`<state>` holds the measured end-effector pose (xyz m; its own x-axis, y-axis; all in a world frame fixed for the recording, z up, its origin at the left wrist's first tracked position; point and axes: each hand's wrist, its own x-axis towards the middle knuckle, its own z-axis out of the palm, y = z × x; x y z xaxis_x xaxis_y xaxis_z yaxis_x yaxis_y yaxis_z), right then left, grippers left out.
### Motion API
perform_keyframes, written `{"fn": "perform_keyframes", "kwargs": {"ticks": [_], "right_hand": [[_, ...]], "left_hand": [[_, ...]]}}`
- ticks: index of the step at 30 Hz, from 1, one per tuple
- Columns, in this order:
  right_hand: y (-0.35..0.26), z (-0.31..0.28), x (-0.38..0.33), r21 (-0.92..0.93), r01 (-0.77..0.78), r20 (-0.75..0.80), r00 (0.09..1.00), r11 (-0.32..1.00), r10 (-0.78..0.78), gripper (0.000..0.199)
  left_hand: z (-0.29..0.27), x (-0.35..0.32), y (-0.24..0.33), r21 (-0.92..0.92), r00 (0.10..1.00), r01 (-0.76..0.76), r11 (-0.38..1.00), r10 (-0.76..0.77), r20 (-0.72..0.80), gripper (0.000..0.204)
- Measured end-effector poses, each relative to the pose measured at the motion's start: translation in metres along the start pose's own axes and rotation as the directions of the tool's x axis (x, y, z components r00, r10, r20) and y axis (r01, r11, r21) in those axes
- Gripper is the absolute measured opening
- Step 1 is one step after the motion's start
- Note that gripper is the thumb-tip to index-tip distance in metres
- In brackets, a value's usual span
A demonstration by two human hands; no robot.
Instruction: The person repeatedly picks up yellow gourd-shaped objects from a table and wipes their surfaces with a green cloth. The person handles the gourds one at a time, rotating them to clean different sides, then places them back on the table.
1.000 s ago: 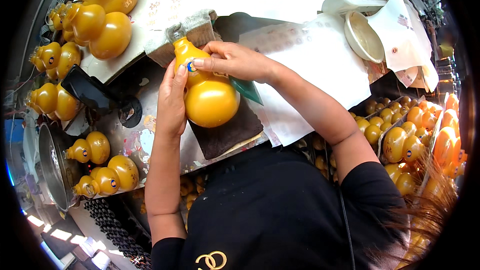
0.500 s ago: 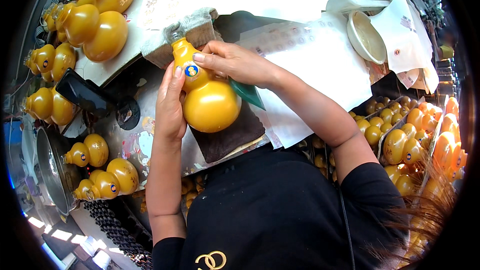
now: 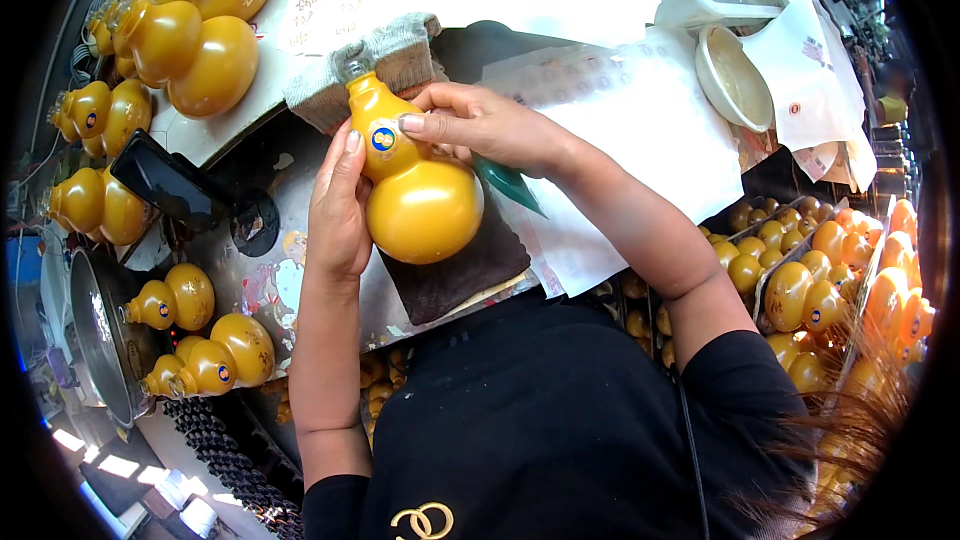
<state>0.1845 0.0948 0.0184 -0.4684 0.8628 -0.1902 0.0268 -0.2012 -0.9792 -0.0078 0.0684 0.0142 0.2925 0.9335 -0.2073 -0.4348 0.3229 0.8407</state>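
A glossy yellow gourd-shaped bottle (image 3: 425, 212) with a clear neck lies tilted before me, its neck against a folded grey cloth (image 3: 318, 90). A dark pad (image 3: 455, 275) is under its wide lower bulb. My left hand (image 3: 340, 205) is closed round its left side, thumb beside the round blue-and-gold label (image 3: 383, 139). My right hand (image 3: 475, 130) is closed at the upper bulb, its thumb touching the surface just right of the label. Below the right palm a pointed green plastic sheet (image 3: 512, 187) sticks out; the fingers that seem to hold it are hidden.
More yellow gourd bottles (image 3: 215, 65) stand at the left, beside a phone on a stand (image 3: 170, 180) and a metal basin (image 3: 95, 340). White paper sheets (image 3: 620, 140) and an oval bowl (image 3: 735, 80) lie to the right. Compartmented crates of gourds (image 3: 790, 280) are at the far right.
My right hand has slid slightly right, its thumb moving off the label's upper edge. The green sheet has shifted right with it. The bottle and my left hand have barely moved.
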Motion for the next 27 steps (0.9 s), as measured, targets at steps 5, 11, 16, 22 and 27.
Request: {"fn": "perform_keyframes", "kwargs": {"ticks": [5,11,16,22,27], "right_hand": [[0.006,0.006,-0.004,0.148,0.031,-0.145,0.989,0.988,-0.009,0.027],[0.01,-0.002,-0.024,0.064,0.093,-0.33,0.942,0.994,-0.067,0.019],[0.012,-0.011,-0.032,-0.167,0.287,-0.314,0.891,0.943,-0.327,0.018],[0.001,0.002,-0.01,-0.187,0.36,-0.119,0.915,0.914,-0.385,0.022],[-0.001,-0.003,-0.011,-0.3,0.372,-0.087,0.906,0.879,-0.414,0.017]], "left_hand": [[0.0,0.0,0.001,0.023,1.0,-0.002,1.0,0.002,0.004,0.045],[-0.006,0.002,0.0,-0.014,1.0,0.016,1.0,-0.016,0.005,0.052],[0.004,-0.004,0.0,0.145,0.999,-0.048,0.988,0.051,-0.019,0.056],[0.008,-0.004,0.002,0.243,0.991,-0.099,0.965,0.118,-0.064,0.06],[0.007,-0.004,0.001,0.221,0.99,-0.102,0.97,0.121,-0.072,0.059]]}}
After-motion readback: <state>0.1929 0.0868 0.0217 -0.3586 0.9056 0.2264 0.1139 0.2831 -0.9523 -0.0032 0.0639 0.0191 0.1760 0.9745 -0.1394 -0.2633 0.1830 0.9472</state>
